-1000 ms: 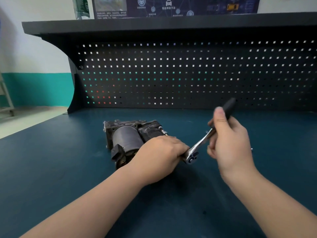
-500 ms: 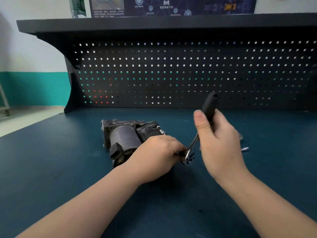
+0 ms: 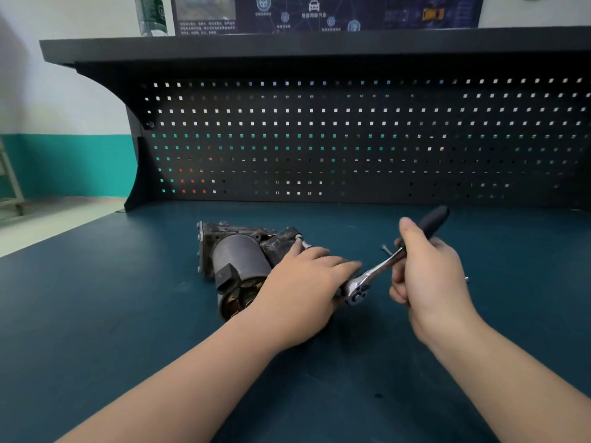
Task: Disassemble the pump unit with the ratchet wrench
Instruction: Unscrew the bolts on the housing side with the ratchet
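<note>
Right hand (image 3: pixel 428 276) gripping ratchet wrench (image 3: pixel 383 266) by black handle, left hand (image 3: pixel 303 282) flat, fingers relaxed, on grimy dark pump unit (image 3: pixel 238 263), chrome head beside fingertips, blue table (image 3: pixel 96 314).

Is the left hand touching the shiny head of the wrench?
Touching. The head view shows the left hand fingertips reaching onto the ratchet wrench head, no gap between them.

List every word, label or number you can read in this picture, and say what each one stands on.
Poster: Chinese captions under its icons, too small and blurred to read.
Bottle on the shelf: green label, print blurred.
Pump unit: no marking visible.
Ratchet wrench: no marking legible.
</note>
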The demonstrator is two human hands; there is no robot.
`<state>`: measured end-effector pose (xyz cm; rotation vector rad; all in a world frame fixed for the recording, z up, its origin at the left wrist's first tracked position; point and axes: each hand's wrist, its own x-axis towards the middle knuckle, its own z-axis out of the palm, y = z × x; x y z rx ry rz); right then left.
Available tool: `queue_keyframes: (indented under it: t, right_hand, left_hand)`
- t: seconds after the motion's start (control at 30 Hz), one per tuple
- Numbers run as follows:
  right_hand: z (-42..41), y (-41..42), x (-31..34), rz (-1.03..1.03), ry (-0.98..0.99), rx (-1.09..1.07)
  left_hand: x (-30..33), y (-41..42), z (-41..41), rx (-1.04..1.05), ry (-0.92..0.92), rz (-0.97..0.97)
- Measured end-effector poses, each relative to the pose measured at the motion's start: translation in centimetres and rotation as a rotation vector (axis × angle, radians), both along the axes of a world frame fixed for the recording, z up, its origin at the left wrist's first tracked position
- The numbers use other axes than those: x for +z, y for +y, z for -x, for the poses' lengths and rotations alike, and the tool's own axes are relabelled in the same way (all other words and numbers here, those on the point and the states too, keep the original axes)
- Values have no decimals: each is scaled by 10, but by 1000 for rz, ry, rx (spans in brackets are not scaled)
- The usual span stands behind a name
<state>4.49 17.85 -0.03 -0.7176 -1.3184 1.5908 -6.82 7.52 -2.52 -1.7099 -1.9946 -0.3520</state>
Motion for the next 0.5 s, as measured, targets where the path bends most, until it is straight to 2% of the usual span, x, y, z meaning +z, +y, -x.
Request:
queue_keyframes:
  t: [0.07, 0.23, 0.4, 0.5]
  right_hand:
    - [0, 0, -1, -42, -42, -21]
    - [0, 9, -4, 55, -114, -35]
    - [0, 19, -7, 62, -158, -16]
    - [1, 21, -9, 3, -146, -13]
  left_hand:
    - [-3, 2, 0, 99, 78, 27]
    - [-4, 0, -2, 247, 95, 35]
    - [2, -2, -7, 279, 47, 111]
    - [18, -6, -10, 292, -43, 253]
